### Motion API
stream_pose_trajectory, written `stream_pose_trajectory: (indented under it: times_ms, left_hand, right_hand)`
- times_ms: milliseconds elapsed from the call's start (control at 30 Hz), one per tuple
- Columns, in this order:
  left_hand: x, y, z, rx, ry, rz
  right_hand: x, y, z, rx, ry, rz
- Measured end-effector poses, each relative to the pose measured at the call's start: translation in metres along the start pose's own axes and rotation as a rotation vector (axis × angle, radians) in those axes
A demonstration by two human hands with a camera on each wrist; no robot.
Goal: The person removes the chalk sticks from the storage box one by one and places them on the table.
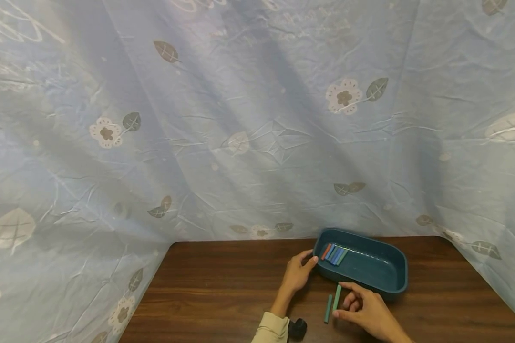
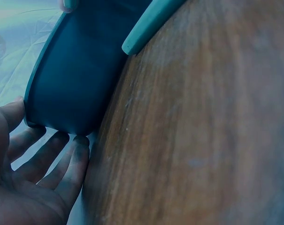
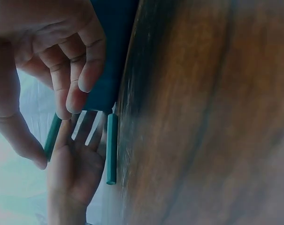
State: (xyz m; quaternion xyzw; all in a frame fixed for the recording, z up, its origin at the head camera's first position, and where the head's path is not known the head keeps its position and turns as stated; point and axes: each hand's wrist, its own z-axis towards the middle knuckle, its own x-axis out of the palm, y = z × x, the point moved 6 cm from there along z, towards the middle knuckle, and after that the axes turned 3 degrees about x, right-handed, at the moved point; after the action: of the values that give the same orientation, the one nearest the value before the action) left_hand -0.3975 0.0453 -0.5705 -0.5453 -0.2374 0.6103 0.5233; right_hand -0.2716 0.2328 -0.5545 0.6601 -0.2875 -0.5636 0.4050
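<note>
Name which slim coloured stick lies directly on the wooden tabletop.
The dark green stick, lying on the brown wooden tabletop; the lighter green stick is in the right hand's grip, and the others lie inside the dark blue rectangular tray.

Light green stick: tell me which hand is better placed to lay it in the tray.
Probably the right hand: it pinches the stick beside the tray, while the left hand touches the tray's end.

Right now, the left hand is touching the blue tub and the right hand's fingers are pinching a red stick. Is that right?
Not quite: the stick between the fingers of the right hand is light green, not red, as the head view shows. The left hand is touching the blue tub, as you said.
</note>
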Motion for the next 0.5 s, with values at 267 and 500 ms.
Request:
stream_pose_trajectory:
  times_ms: [267, 500]
  left_hand:
    - [0.0016, -0.0011, -0.0022, -0.013, 0.009, -0.002]
    - [-0.0004, -0.0027, -0.0013, -0.022, 0.005, -0.025]
  right_hand:
    - [0.0039, -0.0019, 0.0014, -0.044, 0.02, -0.032]
    - [0.0081, -0.005, 0.0046, -0.055, 0.031, -0.052]
